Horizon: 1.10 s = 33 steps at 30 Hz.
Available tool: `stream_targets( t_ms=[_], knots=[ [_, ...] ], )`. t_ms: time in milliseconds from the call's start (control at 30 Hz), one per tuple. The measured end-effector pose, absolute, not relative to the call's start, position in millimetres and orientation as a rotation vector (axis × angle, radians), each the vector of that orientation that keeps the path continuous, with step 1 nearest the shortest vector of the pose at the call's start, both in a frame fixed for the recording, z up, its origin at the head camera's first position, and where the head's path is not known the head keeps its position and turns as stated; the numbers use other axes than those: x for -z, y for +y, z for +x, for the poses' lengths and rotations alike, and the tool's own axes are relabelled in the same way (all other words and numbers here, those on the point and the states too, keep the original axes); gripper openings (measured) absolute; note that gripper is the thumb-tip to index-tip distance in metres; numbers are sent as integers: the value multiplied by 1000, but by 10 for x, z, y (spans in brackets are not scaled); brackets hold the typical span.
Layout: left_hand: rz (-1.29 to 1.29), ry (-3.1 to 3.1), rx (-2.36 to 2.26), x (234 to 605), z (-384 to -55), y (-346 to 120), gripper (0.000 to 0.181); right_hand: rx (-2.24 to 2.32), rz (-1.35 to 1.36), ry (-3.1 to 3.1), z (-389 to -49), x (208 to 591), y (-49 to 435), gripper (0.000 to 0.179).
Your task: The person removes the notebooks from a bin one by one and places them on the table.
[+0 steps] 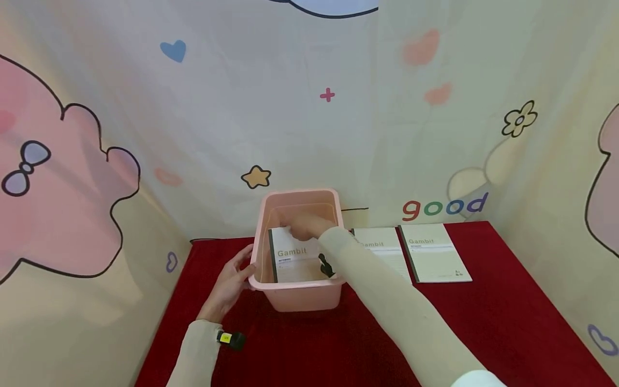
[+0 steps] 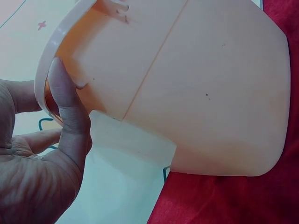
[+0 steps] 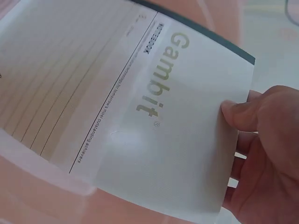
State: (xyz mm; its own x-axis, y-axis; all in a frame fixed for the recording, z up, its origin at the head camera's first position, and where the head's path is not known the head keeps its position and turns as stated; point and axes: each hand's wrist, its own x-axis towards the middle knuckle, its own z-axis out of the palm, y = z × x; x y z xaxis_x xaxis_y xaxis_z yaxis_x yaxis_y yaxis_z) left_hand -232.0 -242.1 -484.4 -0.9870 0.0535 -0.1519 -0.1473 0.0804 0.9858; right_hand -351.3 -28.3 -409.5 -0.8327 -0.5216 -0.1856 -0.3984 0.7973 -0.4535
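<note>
A pink plastic tub (image 1: 304, 298) stands near the back of the table. My left hand (image 1: 229, 282) grips its left rim; in the left wrist view the thumb (image 2: 63, 88) lies against the tub's outer wall. Inside the tub is a white notebook (image 1: 291, 269) with a dark spine and "Gambit" on its cover. Reaching in over the tub's right side, my right hand (image 1: 306, 226) holds this notebook by its top edge. The right wrist view shows the thumb (image 3: 238, 116) on the cover and the other fingers behind it. The right sleeve covers part of the notebook.
Two more Gambit notebooks lie to the right of the tub: a nearer one (image 1: 384, 239), partly hidden by the right forearm, and one farther right (image 1: 435, 258). A red cloth (image 1: 300, 349) covers the table. A printed curtain (image 1: 300, 134) rises right behind it.
</note>
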Motion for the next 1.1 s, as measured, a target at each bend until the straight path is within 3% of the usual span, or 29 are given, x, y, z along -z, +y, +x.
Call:
stream_targets(
  t_ms=[200,533,1100],
  knots=[
    [-89,2194,-2025,4848,-2321,-2429,63,455,-853,2728,-3439,3847,-261,30],
    [-90,2191,-2026,4848,-2297,-2407,64,347,-1164,3028,-3209,3535,-39,41],
    [-70,2180,-2050,4835,-2314,-2402,61,684,-1685,3397,-2787,2824,666,19]
  ],
)
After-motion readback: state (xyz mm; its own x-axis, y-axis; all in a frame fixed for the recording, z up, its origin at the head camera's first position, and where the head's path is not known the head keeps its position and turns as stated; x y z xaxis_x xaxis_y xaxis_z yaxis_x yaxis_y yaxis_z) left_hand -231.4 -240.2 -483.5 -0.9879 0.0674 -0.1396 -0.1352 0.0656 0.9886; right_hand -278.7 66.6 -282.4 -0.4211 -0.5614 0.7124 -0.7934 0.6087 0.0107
